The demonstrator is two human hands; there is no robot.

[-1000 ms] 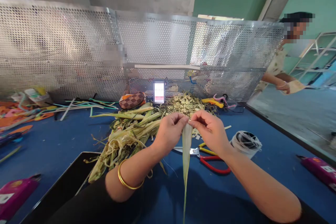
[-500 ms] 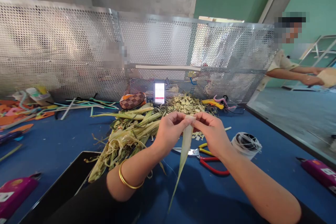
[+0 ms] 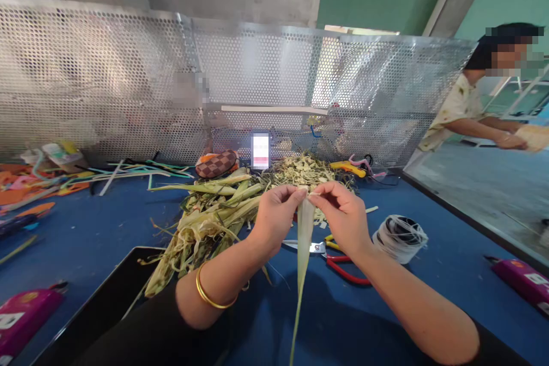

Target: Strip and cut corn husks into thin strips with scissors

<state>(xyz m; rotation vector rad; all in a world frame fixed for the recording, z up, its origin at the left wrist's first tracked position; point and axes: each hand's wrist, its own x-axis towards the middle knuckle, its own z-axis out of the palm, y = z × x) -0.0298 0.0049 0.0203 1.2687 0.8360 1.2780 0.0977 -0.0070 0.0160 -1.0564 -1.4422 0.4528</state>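
Note:
A pale green corn husk (image 3: 305,234) hangs down from between my hands, its long thin tip reaching toward the bottom edge. My left hand (image 3: 281,211) pinches the wide top end between thumb and fingers. My right hand (image 3: 343,211) pinches the same end from the other side, close to the left fingertips. Below the hands lie shears (image 3: 349,270) with one red and one yellow handle, partly hidden by my right arm. A pile of corn husks (image 3: 206,229) spreads to the left of my left hand.
Husk scraps (image 3: 304,171) are heaped behind my hands. A spool of white twine (image 3: 401,238) stands right of my right arm. A black tray (image 3: 109,286) sits at left, with magenta tools (image 3: 30,314) beyond it. A phone (image 3: 261,150) leans against the perforated metal screen (image 3: 266,80). A person (image 3: 463,103) is at right.
My hands have parted slightly at the husk's top. The husk now hangs straighter and its tip has swung right. The person at right has moved further right.

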